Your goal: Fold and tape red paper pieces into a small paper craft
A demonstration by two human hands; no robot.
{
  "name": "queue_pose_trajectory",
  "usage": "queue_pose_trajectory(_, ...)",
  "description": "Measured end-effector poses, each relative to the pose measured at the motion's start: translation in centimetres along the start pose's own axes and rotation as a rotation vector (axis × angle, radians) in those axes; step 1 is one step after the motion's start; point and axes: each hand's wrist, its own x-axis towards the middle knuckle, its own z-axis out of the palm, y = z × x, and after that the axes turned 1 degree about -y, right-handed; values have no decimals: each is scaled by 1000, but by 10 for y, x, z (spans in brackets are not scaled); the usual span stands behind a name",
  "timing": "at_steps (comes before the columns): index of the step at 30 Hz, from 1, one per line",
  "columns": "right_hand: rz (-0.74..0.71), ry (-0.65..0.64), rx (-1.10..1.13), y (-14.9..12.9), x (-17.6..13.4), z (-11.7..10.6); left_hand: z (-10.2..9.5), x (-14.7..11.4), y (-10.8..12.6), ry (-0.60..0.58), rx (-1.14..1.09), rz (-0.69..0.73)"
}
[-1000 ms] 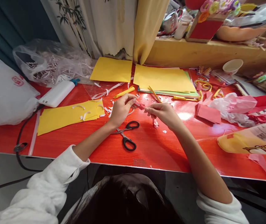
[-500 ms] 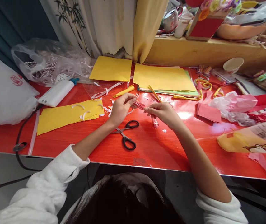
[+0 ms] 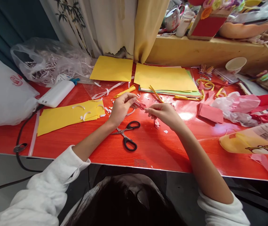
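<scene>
Between my hands, above the red table [image 3: 162,150], is a small piece of folded red paper [image 3: 139,105]. My left hand [image 3: 122,108] pinches its left end between thumb and fingers. The fingertips of my right hand [image 3: 163,113] close on the other end. Just below my right hand lies a crumpled pink scrap [image 3: 156,124] on the table. Black-handled scissors [image 3: 125,134] rest, blades apart, below my left hand, which covers part of the white paper scraps [image 3: 109,110] beside it.
Yellow sheets [image 3: 166,78] are stacked at the back, with another yellow sheet [image 3: 65,117] at left. Pink paper squares [image 3: 210,113] and crumpled tissue paper [image 3: 237,105] lie to the right. A yellow-and-white package [image 3: 251,139] is near the right edge, a white power bank [image 3: 57,93] at left.
The red paper between my fingertips has turned slightly and shows a little more of its length. Both hands stay in nearly the same place.
</scene>
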Motion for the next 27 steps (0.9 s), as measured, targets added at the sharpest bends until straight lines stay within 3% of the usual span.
queue_pose_trajectory(6, -17, -147, 242, -4, -4, -4, -1, 0, 4, -31, 102, 14)
queue_pose_trajectory(13, 27, -213, 224, -2, -2, 6, -1, -1, 5, -216, 149, -21)
queue_pose_trajectory(22, 124, -213, 501, -3, -2, 2, 1, 0, 3, -349, -251, -281)
queue_pose_trajectory(27, 60, -197, 613, -2, -4, -12, 0, 2, 4, -415, -190, -273)
